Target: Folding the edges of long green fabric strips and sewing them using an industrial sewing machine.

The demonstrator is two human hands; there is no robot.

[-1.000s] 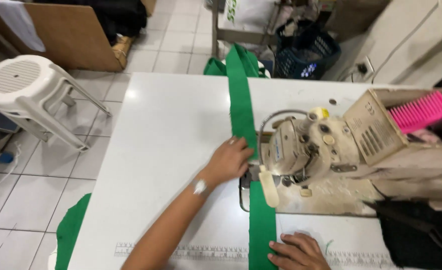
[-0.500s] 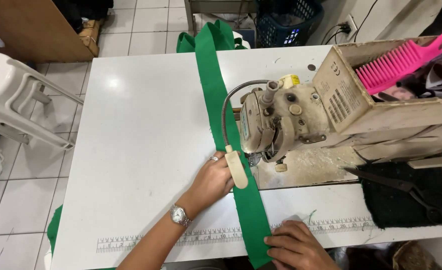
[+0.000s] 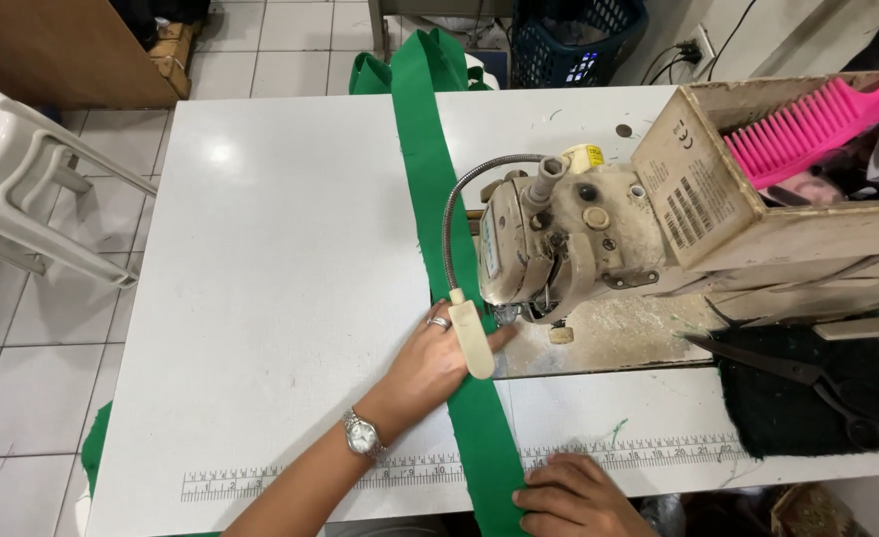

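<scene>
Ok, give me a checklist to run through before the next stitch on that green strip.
1. Green strip flat on the table: ok.
2. Left hand pressing the strip by the needle: ok.
3. Right hand on the strip's near end: ok.
4. Strip under the presser foot: cannot tell, the lamp hides it.
5. Scissors away from the sewing path: ok.

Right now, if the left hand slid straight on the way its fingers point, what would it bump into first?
Probably the sewing machine. The left hand rests on the green fabric strip, fingers aimed up and right toward the needle area under the machine head, just past the small lamp head. Depth there is hard to judge.
</scene>
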